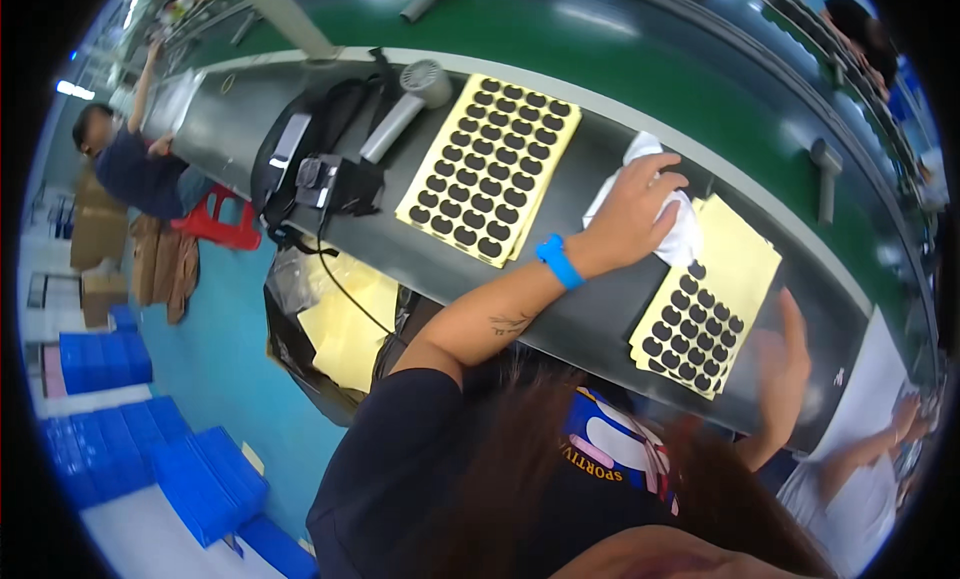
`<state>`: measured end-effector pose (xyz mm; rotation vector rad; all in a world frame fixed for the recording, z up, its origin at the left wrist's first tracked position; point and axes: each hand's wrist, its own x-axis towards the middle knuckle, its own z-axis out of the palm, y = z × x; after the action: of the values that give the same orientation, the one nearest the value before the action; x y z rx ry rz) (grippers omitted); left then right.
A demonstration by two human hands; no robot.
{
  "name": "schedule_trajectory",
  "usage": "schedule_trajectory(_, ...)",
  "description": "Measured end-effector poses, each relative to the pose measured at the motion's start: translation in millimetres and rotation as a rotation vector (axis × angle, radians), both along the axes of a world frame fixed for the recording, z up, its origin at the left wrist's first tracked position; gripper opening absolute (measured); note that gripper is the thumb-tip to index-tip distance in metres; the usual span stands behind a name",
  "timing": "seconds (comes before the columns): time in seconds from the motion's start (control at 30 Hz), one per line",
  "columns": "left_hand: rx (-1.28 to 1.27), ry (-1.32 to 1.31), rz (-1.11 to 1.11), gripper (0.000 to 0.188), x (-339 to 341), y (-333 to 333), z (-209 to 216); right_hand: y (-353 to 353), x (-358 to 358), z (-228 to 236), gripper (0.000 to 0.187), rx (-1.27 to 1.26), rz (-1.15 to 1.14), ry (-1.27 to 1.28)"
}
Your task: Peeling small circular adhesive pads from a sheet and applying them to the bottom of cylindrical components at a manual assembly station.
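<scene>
My left hand [637, 217], with a blue band on the wrist, curls its fingers over a smooth white thing [682, 241] whose kind I cannot make out. This white thing lies against the far end of a yellow sheet [745, 241] with rows of black round stickers on its nearer part; the far part is bare yellow. Beside that sheet's right edge is my right hand [785, 364], blurred by motion, its finger positions unclear. Left of my left hand lies a stack of yellow sheets [515, 241], the top one full of black stickers.
A black backpack [285, 164] and a grey handheld fan [405, 114] lie left on the dark bench [400, 254]. Below hangs a black bag [310, 384] holding yellow paper. Blue bins [210, 484] stand on the floor. A seated person [135, 169] is far left; another person's arm [865, 454] shows right.
</scene>
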<state>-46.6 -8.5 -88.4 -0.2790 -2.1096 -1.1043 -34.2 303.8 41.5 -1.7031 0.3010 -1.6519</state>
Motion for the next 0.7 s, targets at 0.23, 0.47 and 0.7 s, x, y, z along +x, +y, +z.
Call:
schedule_trajectory(0.23,-0.037,0.077,0.257,0.028,30.4,-54.5,35.3,-11.2,8.3,-13.0,0.049,0.785,-1.363,0.419)
schedule_trajectory(0.47,-0.506,-0.400,0.992,0.051,124.0,-218.9,23.1,4.9,12.7,-44.7,0.044,1.155,-1.530,0.398)
schedule_trajectory(0.7,-0.210,-0.306,0.887,0.055,147.9,-241.3,33.1,12.4,16.9,-49.1,0.045,1.254,-1.493,0.292)
